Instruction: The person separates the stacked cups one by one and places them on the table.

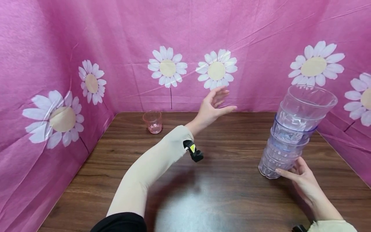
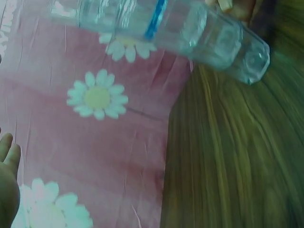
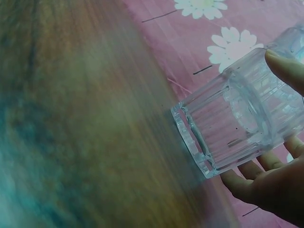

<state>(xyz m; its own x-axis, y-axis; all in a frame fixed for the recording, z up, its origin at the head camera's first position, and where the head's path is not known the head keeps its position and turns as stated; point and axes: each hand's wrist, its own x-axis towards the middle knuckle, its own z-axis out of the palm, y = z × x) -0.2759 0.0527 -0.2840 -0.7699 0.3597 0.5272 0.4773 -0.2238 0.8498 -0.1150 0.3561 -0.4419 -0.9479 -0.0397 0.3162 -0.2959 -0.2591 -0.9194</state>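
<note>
My right hand (image 1: 307, 185) grips a tall stack of clear plastic cups (image 1: 292, 135) near its lower end. In the head view the stack leans to the right, its wide mouth uppermost; one cup in it has a blue rim. The right wrist view shows the thumb and fingers on opposite sides of the ribbed cups (image 3: 237, 118). Whether the base touches the table cannot be told. My left hand (image 1: 213, 106) is raised over the far part of the table, fingers apart from the thumb and holding nothing. At the back left stands a small pink-tinted cup (image 1: 153, 124).
A brown wood-grain table (image 1: 226, 190) lies under both hands. Pink cloth (image 1: 127, 42) with white daisies rises behind it and along both sides. On the left sleeve sits a black wrist device (image 1: 193, 151).
</note>
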